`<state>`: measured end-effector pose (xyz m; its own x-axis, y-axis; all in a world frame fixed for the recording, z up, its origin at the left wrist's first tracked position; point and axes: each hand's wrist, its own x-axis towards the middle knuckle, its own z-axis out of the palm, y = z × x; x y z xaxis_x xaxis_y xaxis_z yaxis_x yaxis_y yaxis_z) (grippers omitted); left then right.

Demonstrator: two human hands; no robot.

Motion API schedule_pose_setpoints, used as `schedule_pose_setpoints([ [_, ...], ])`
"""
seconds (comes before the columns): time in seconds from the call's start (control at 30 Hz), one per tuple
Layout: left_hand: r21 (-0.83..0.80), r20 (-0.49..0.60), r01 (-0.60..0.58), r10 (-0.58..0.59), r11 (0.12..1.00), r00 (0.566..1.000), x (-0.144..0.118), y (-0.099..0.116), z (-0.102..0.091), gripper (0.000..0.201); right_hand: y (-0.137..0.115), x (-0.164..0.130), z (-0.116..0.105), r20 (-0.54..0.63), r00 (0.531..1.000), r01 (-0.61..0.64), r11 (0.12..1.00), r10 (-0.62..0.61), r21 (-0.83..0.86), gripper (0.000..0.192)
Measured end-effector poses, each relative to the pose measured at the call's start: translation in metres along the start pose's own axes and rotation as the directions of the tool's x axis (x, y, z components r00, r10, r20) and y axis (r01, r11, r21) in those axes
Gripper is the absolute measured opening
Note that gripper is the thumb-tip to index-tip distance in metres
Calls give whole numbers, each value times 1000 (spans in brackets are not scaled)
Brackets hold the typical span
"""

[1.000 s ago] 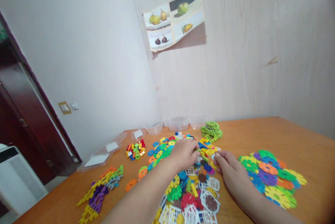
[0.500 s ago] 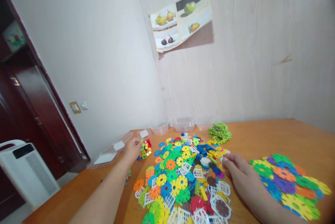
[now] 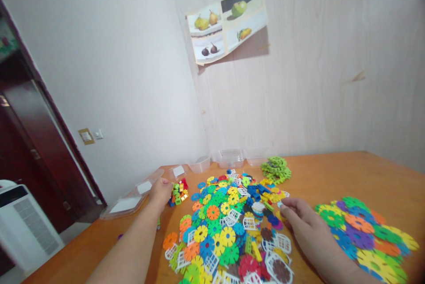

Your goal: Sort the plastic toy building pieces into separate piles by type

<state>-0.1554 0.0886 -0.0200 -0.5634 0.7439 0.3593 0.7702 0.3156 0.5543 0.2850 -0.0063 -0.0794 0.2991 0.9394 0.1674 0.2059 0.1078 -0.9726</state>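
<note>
The left hand (image 3: 160, 192) was stretched out to the far left side of the wooden table (image 3: 318, 173), just beside a small heap of little bricks (image 3: 178, 191) in red, green, yellow and orange. Its fingers were curled loosely; whether they held a brick, I cannot tell, because the back of the hand hid them. Behind this heap some clear plastic lids (image 3: 133, 197) lay at the table edge, and a few clear plastic tubs (image 3: 229, 159) stood against the wall.

The right hand (image 3: 300, 218) rested on the table at the right edge of the big mixed pile of flower-shaped discs (image 3: 229, 222) — many colours, with white lattice pieces among them. Its fingers were bent and close together, the fingertips (image 3: 283, 204) touching a small light piece at the pile's edge; a firm hold on it could not be seen.

To the right of this hand, a flat spread of larger discs (image 3: 361, 233) lay apart from the pile. A small heap of green discs (image 3: 276, 169) sat near the wall — behind the big pile. On the wall hung a picture of fruits (image 3: 227, 23).
</note>
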Motion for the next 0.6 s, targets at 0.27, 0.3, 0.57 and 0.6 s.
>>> schedule_pose_setpoints([
  [0.27,-5,-51,-23,22,1000,998,-8,-2,-1,4,6,3,-1,93,995,-20,1000,19,15,39],
  [0.3,-6,-56,-42,42,999,998,-9,-1,-2,5,5,3,-1,84,996,-31,999,30,11,39],
  [0.57,-99,8,-449,452,888,892,-56,80,0,16,-6,-4,-3,53,996,-85,987,78,140,35],
  [0.6,-131,49,-512,521,849,852,-68,97,2,17,-7,-4,-3,50,996,-82,986,76,147,34],
])
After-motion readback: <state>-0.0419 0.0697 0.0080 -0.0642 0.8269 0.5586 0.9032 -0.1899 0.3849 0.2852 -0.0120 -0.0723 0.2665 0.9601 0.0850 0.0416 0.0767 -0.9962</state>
